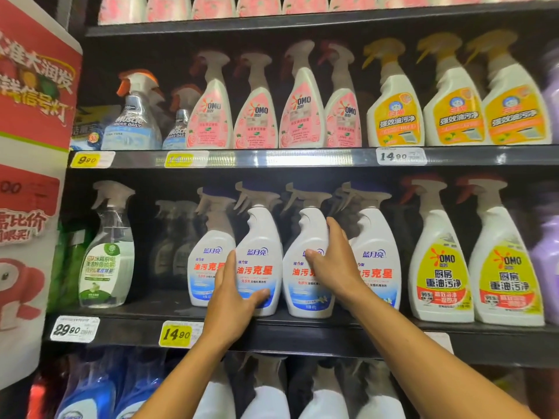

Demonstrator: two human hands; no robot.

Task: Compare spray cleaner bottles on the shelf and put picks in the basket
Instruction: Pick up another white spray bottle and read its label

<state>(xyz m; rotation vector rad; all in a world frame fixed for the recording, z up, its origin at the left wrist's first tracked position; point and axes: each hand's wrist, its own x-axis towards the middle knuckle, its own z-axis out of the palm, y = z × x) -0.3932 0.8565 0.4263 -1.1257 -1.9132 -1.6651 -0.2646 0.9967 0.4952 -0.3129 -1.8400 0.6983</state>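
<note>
Dark store shelves are filling the view, and the middle shelf [302, 323] is carrying a row of four white spray bottles with blue and red print. The left hand [233, 294] is gripping the second bottle [260, 237] of that row, thumb across its front low down and fingers reaching up along its left side, partly covering the label of the first bottle [205, 267] beside it. The right hand [332, 261] is gripping the third bottle [308, 231], thumb lying over the logo and fingers wrapping its right edge, hiding part of the red lettering on it and on the fourth bottle [378, 252]. Both gripped bottles are standing on the shelf.

A clear bottle with a green label [106, 264] is standing well to the left, with dim grey bottles [172, 246] behind the gap hard to make out. Two yellow-labelled bottles [441, 273] are standing to the right. The yellow price tag [175, 334] is being partly covered by the left forearm. Pink bottles [257, 116] are lining the shelf above; its middle tags are too blurred to read. The bottom shelf's bottles are being cut off by the frame and the arms. No basket is showing.
</note>
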